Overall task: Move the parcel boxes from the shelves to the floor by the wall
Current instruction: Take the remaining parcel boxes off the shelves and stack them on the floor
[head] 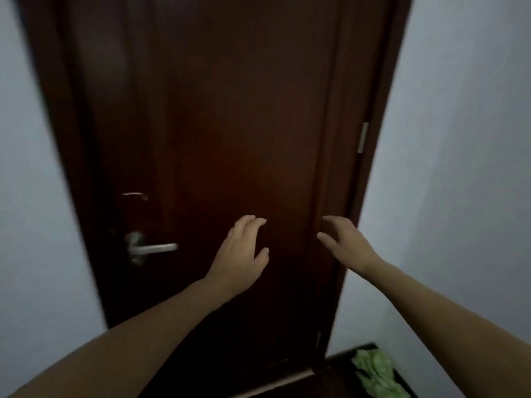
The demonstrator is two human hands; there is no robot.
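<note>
A tall door (pixel 218 124) of dark reddish-brown wood fills the middle of the view, its surface smooth and dully glossy, with a flat plain panel and a matching dark frame. On its left side sits a brushed-metal lever handle (pixel 152 248), straight and slim, on a small metal plate, and above it a thin curved metal piece (blurred, so its kind is unclear). A pale metal hinge (pixel 362 137) shows on the right edge.

The left hand (pixel 240 254) and the right hand (pixel 343 244) reach forward in front of the lower door, both empty, fingers spread and loosely curled, palms turned toward each other with a gap between them. Bare forearms stretch in from the bottom corners.

Matte, pale grey-blue walls (pixel 459 168) flank the door on both sides. At the lower right, near the door's foot, something leafy and crumpled, light green (pixel 376 372), lies on a dark surface.

No parcel boxes or shelves appear in this view.
</note>
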